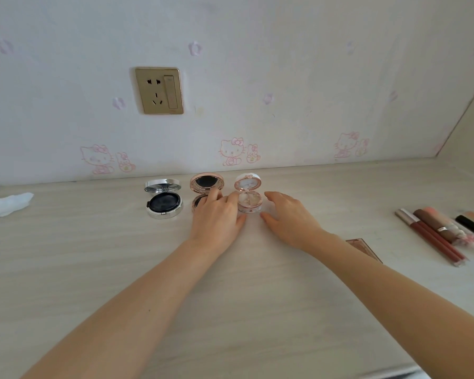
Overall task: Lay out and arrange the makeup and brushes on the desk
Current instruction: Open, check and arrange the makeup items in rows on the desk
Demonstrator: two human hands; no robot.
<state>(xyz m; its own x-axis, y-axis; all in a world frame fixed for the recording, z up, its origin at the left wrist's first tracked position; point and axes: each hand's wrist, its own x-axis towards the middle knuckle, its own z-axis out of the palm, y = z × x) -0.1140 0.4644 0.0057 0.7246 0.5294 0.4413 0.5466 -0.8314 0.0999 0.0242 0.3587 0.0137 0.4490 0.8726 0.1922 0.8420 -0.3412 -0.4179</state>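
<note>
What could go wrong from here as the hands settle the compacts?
The left hand lies across the open rose-gold compact, so its fingers could dip into the pan or knock the raised lid. The white compact sits close beside it; a nudge from the right hand might bump them together.

glossy silver compact [163, 199], matt woodgrain desk [93, 255].

A pale wall [257, 77] rises behind the desk [230, 296], papered with faint pink cartoon cats [231, 151] low down and small lilac flowers [195, 48] higher up. A gold socket plate [159, 90] (rocker switch on its right side) sits left of centre. The desk top is light wood grain, evenly lit; a plain side panel [471, 127] closes the right corner.
</note>
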